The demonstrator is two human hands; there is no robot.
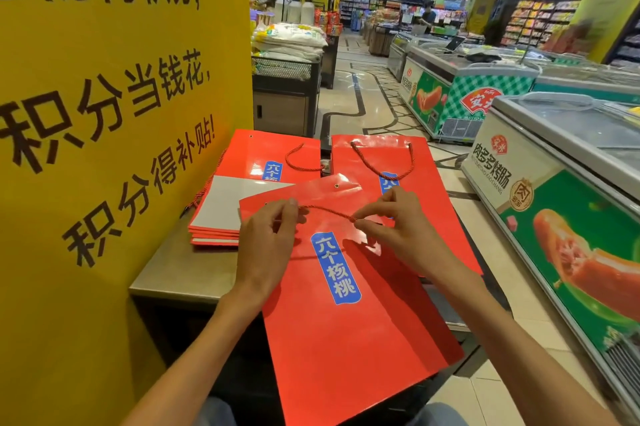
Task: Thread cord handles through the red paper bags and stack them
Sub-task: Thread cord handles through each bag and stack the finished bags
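Head view is showing a flat red glossy paper bag with a blue label (341, 287) lying tilted across the near edge of a grey metal counter (180, 262), its lower end hanging over toward the person. A short length of red twisted cord (327, 211) is stretching across the bag's upper part, between the two hands. The left hand (268, 238) is pinching one end of the cord with thumb and fingertips near the bag's top left corner, where an eyelet may be sitting, though the fingers are hiding it. The right hand (394, 223) is pinching the other end between thumb and forefinger, its remaining fingers curling loosely above the bag. A small metal eyelet (336, 185) is showing near the bag's top edge, between the hands and a little beyond the cord. Beyond, on the right, a second red bag with a looped cord handle (382, 158) is lying flat, partly under the near bag. On the left, a stack of flat red bags (242, 183) is resting beside a tall yellow sign panel with black characters (114, 96). Glass-topped freezer chests (554, 190) are lining the aisle at right.
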